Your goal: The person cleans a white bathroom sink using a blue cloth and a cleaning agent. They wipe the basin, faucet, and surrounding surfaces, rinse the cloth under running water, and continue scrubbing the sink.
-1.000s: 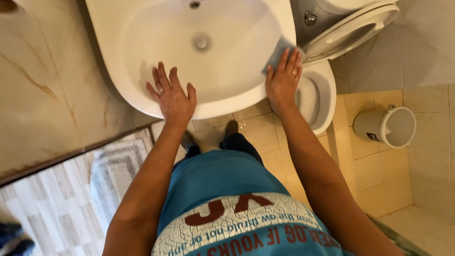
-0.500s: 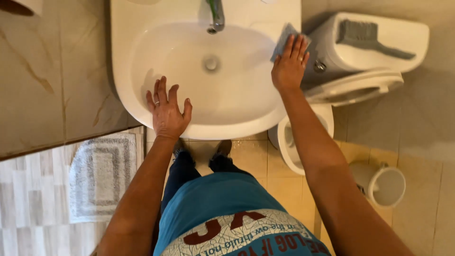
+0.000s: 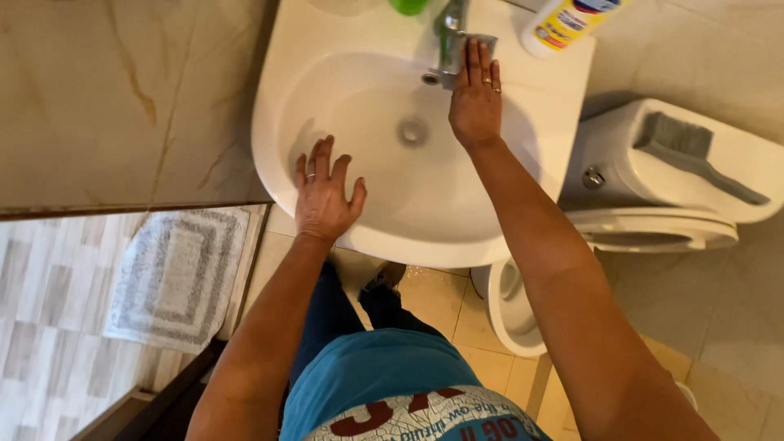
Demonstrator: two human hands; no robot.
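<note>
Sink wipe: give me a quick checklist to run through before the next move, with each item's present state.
1. Right hand flat on the cloth: ok.
2. Cloth against the tap: ok.
3. Left hand braced on the sink rim: ok.
4. Water off: cannot tell.
5. Bottle clear of the right hand: ok.
6. Drain unblocked: ok.

Warm, fairly bright indoor light falls from above, and the white sink (image 3: pixel 523 139) is close to washed out, with a soft shadow under the left hand (image 3: pixel 325 196). The wall (image 3: pixel 122 90) at far left shows a mild sheen. The edges bend outward, and the near shirt (image 3: pixel 392 392) looks slightly soft.
</note>
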